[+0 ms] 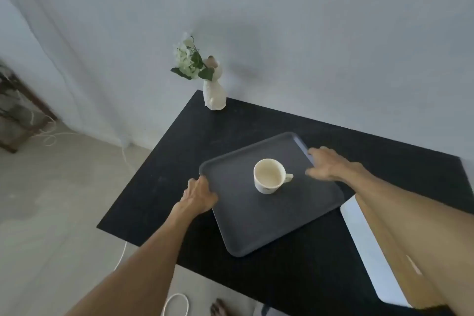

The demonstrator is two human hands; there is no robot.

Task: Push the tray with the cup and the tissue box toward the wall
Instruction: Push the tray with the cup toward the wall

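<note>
So the wall [307, 33] is plain grey-white, with pale floor [51, 200] and a loose cable [48, 136] off to the left. The black bench [179, 161] backs right up to that wall. The tray [256, 226] sits mid-bench, skewed, still well short of the wall, so I'd say most of the push is left. No tissue box that I can see; a pale thing under the right arm is too hidden to call. Left hand [198, 197] has its fingers curled over the tray's left rim, right hand [331, 164] rests spread on the far right rim. Cup [269, 176] stands upright mid-tray; a vase [214, 95] sits in the far corner.
</note>
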